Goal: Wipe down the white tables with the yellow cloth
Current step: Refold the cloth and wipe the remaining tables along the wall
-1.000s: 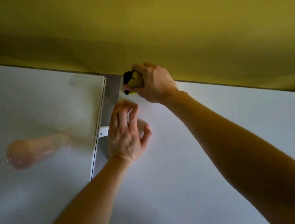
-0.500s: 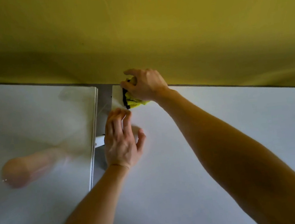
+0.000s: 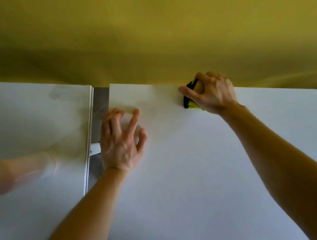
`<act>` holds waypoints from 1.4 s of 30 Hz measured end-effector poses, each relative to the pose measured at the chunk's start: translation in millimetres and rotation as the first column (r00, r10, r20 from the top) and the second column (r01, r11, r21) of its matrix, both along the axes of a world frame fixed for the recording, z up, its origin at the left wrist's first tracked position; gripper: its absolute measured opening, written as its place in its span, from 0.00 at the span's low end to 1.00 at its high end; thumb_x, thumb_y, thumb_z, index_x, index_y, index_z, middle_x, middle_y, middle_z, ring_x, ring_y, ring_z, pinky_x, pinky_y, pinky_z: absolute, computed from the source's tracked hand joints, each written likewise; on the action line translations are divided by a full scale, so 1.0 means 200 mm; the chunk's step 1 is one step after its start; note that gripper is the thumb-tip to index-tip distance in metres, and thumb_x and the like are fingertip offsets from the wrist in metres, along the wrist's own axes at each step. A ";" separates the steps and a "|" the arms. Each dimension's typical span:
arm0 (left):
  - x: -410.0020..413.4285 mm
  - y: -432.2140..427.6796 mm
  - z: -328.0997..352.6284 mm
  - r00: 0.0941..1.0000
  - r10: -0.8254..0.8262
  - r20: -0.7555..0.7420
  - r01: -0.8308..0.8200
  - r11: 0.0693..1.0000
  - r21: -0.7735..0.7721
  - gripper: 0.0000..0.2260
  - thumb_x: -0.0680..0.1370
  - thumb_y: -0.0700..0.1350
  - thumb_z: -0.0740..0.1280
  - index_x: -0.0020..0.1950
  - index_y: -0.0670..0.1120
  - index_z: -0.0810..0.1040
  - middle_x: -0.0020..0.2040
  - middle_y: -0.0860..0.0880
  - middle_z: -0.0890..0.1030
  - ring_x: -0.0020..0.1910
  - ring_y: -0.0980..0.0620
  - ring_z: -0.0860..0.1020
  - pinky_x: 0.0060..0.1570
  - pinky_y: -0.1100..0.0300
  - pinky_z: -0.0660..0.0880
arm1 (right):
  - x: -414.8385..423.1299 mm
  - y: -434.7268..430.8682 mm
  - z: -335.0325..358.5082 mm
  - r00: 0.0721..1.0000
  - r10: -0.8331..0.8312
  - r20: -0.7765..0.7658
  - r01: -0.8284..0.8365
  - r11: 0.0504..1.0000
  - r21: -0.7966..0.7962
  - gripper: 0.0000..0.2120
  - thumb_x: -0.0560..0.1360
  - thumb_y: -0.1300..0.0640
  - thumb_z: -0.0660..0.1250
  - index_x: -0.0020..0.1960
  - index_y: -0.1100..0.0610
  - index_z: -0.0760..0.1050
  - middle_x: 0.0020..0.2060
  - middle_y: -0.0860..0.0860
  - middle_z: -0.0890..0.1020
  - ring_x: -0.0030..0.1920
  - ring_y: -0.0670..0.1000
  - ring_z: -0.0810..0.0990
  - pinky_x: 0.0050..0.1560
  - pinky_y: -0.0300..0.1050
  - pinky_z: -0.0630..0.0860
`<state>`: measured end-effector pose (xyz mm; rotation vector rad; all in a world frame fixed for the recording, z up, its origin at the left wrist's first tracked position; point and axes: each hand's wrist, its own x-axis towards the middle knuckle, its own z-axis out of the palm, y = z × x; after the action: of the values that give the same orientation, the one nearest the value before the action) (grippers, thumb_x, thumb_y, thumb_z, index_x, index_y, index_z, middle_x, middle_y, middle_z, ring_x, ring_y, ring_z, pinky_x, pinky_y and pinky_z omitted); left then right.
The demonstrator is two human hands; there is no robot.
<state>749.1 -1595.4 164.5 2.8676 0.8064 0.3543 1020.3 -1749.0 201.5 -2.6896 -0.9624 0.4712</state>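
As the wipe leaves the back corner, your right hand (image 3: 213, 93) now sits in the upper right of the frame, hard against the yellow backdrop (image 3: 141, 22). Its grip is closed tight, fingers and thumb curled round the bunched yellow cloth (image 3: 192, 105). Only a black-trimmed edge and a sliver of yellow show beneath the knuckles. The cloth is pressed on the far edge of the right-hand white bench (image 3: 182, 186).

Half a second ago that cloth was tucked into the bench's far left corner, just beside the grey gap (image 3: 100, 101) between the two surfaces. It has since travelled right along the back edge, well clear of the gap.

Your left hand (image 3: 120, 144) has stayed at centre frame near the bench's left edge. Its fingers are spread and lightly bent, the tips rest on the surface, and it holds nothing. It appears to be bracing you as you reach.

The glossy left-hand white bench (image 3: 24, 126), at left of frame, mirrors your forearm.

That shift suggests the corner is done and a stroke along the back margin is under way. Most of the near surface appears still to be covered. Whether the left-hand bench has been wiped cannot be told from this view.
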 end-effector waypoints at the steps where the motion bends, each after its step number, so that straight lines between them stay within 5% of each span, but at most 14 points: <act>1: 0.00 0.00 0.01 1.000 0.001 -0.001 -0.001 1.000 0.004 0.21 0.85 0.54 0.66 0.77 0.49 0.79 0.68 0.35 0.76 0.74 0.32 0.74 0.74 0.42 0.70 | -0.06 0.13 -0.01 0.999 0.047 -0.012 -0.047 0.999 -0.013 0.37 0.71 0.16 0.54 0.54 0.48 0.77 0.50 0.54 0.81 0.55 0.63 0.82 0.49 0.51 0.70; 8: 0.01 -0.04 0.04 0.996 0.018 -0.088 -0.011 0.997 0.081 0.21 0.85 0.53 0.64 0.78 0.50 0.77 0.68 0.35 0.76 0.72 0.32 0.73 0.72 0.40 0.72 | -0.27 0.52 -0.05 0.982 0.165 -0.088 -0.156 0.983 0.099 0.23 0.80 0.30 0.64 0.59 0.48 0.81 0.52 0.56 0.83 0.55 0.64 0.83 0.45 0.48 0.67; 16: 0.08 -0.09 0.14 0.933 0.035 -0.357 0.049 0.973 0.225 0.25 0.85 0.53 0.55 0.79 0.43 0.72 0.65 0.32 0.73 0.67 0.31 0.72 0.66 0.38 0.71 | 0.42 -0.78 -0.03 0.999 -0.011 0.033 0.008 0.994 0.105 0.22 0.79 0.33 0.61 0.53 0.51 0.79 0.47 0.55 0.81 0.50 0.67 0.82 0.46 0.55 0.77; 21: 0.08 -0.30 0.17 0.937 0.129 -0.324 -0.074 0.981 0.177 0.24 0.88 0.54 0.55 0.81 0.45 0.72 0.76 0.37 0.72 0.77 0.34 0.70 0.76 0.37 0.67 | 0.44 -0.86 -0.03 0.987 -0.124 0.106 0.116 0.991 0.072 0.24 0.81 0.39 0.58 0.51 0.57 0.83 0.47 0.63 0.83 0.51 0.68 0.83 0.53 0.57 0.78; 25: 0.22 -0.71 0.15 0.971 -0.060 -0.233 0.083 0.992 0.092 0.23 0.87 0.52 0.61 0.81 0.44 0.74 0.77 0.37 0.74 0.79 0.35 0.71 0.80 0.36 0.64 | 0.21 -0.22 0.00 0.973 0.210 -0.095 -0.210 0.978 0.013 0.21 0.85 0.40 0.59 0.62 0.54 0.81 0.57 0.60 0.83 0.58 0.65 0.83 0.52 0.53 0.75; 28: 0.39 -0.92 0.14 0.983 -0.058 -0.172 0.068 0.996 0.051 0.25 0.87 0.53 0.62 0.81 0.42 0.72 0.77 0.38 0.75 0.79 0.36 0.71 0.80 0.37 0.65 | 0.14 -0.06 0.01 0.936 0.309 -0.169 -0.302 0.951 0.065 0.20 0.86 0.40 0.59 0.65 0.53 0.79 0.56 0.57 0.82 0.56 0.63 0.83 0.47 0.50 0.71; 33: 0.65 -1.09 0.09 0.987 -0.074 -0.144 0.073 0.997 -0.016 0.26 0.87 0.56 0.62 0.81 0.44 0.72 0.78 0.37 0.73 0.79 0.35 0.70 0.80 0.36 0.64 | 0.49 -0.78 -0.05 0.984 0.159 -0.076 -0.145 0.976 0.162 0.16 0.84 0.43 0.66 0.60 0.54 0.81 0.51 0.57 0.82 0.51 0.65 0.82 0.46 0.48 0.68; 37: 0.67 -1.13 0.02 0.998 -0.017 -0.060 0.015 0.999 -0.035 0.25 0.85 0.54 0.65 0.79 0.45 0.76 0.78 0.36 0.72 0.81 0.34 0.69 0.81 0.35 0.61 | 0.78 -1.38 -0.03 0.998 -0.005 0.056 -0.001 0.994 0.106 0.20 0.81 0.40 0.63 0.58 0.54 0.83 0.49 0.56 0.82 0.52 0.66 0.81 0.48 0.53 0.76; 42: 0.66 -1.11 -0.01 0.999 -0.019 -0.037 0.019 1.000 -0.010 0.24 0.83 0.51 0.66 0.77 0.45 0.78 0.75 0.35 0.74 0.80 0.34 0.70 0.81 0.34 0.62 | 0.66 -1.14 -0.09 0.990 0.125 0.066 -0.128 0.991 0.050 0.24 0.81 0.41 0.57 0.56 0.59 0.82 0.47 0.60 0.82 0.49 0.67 0.81 0.53 0.58 0.77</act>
<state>880.8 -1817.6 162.4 2.8792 0.7846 0.2951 1152.7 -1976.1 184.4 -2.6196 -1.1511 0.3817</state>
